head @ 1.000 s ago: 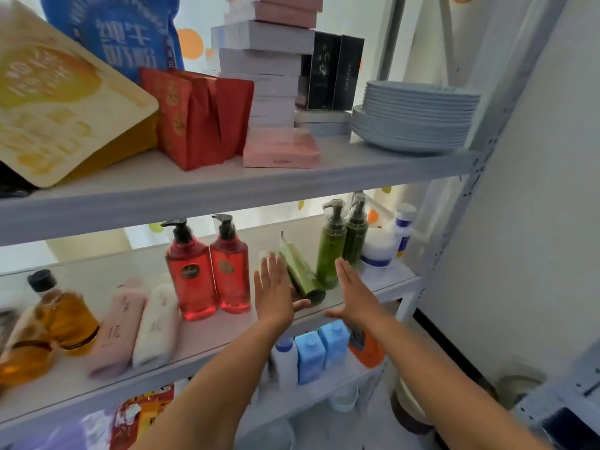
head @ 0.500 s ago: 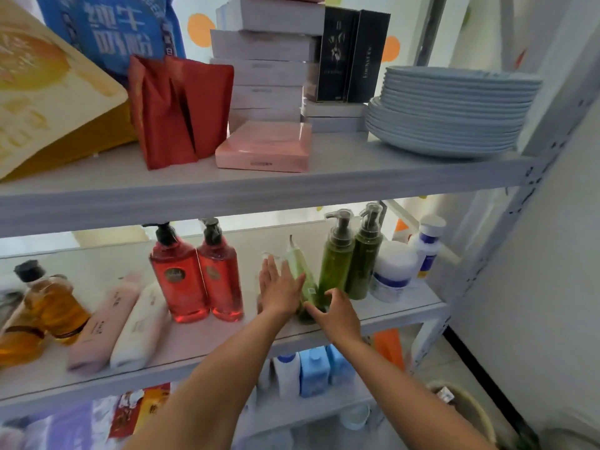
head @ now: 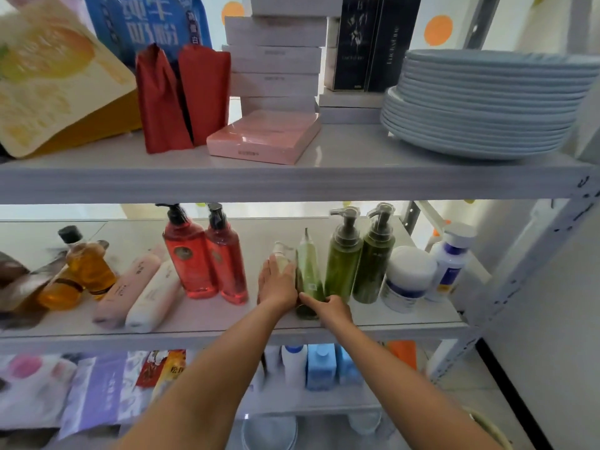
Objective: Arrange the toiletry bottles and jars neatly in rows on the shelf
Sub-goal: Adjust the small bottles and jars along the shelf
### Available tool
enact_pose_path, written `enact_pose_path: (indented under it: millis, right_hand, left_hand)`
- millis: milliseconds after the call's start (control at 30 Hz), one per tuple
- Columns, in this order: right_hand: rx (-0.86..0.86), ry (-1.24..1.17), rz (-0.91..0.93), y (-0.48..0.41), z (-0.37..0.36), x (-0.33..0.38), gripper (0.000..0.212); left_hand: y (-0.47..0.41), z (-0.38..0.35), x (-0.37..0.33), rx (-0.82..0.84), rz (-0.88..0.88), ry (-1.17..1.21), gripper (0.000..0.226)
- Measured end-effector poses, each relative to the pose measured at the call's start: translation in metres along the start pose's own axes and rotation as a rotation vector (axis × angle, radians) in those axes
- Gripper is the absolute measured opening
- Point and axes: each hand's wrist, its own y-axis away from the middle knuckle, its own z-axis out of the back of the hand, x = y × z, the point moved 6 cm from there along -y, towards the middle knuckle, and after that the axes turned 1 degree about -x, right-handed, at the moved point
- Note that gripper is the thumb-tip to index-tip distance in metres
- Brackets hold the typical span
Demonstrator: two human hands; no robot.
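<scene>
On the middle shelf point(head: 227, 324) my left hand point(head: 277, 287) wraps a small pale pump bottle point(head: 281, 253). Touching it, my right hand point(head: 332, 308) grips the dark base of a light green tube point(head: 308, 267), which stands nearly upright. To the right stand two dark green pump bottles point(head: 344, 258) point(head: 373, 258), a white jar point(head: 407, 277) and a white bottle with a blue label point(head: 451, 264). On the left are two red pump bottles point(head: 188, 254) point(head: 227, 261). A pink tube point(head: 130, 287) and a white tube point(head: 152, 297) lie flat beside tilted amber bottles point(head: 87, 264).
The upper shelf point(head: 292, 183) carries a stack of grey plates point(head: 487, 102), boxes, red pouches and a pink box point(head: 263, 138). The lower shelf holds blue and white bottles point(head: 319, 365) and packets. The rack's metal post point(head: 519, 287) and a wall close the right side.
Both hands moved forward from open palms beside the bottles and closed on the pale bottle and the green tube. The tube went from leaning to nearly upright. The view moved closer.
</scene>
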Motion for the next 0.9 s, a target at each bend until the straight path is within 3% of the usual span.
enact_pose_path:
  millis: [367, 567, 767, 900]
  right_hand:
    - [0.017, 0.024, -0.022, -0.007, -0.012, 0.014, 0.07]
    - [0.149, -0.444, -0.159, -0.013, -0.008, 0.001, 0.08]
    - [0.302, -0.575, -0.107, 0.001, -0.004, -0.001, 0.025]
    - [0.336, -0.568, -0.048, 0.003, -0.002, -0.006, 0.025]
  left_hand:
    - [0.0, 0.012, 0.019, 0.039, 0.031, 0.046, 0.048]
    - [-0.005, 0.019, 0.01, -0.021, -0.07, 0.073, 0.04]
    - [-0.009, 0.022, 0.001, -0.031, -0.163, 0.192, 0.04]
    - [-0.018, 0.027, -0.005, -0.041, -0.101, 0.403, 0.045]
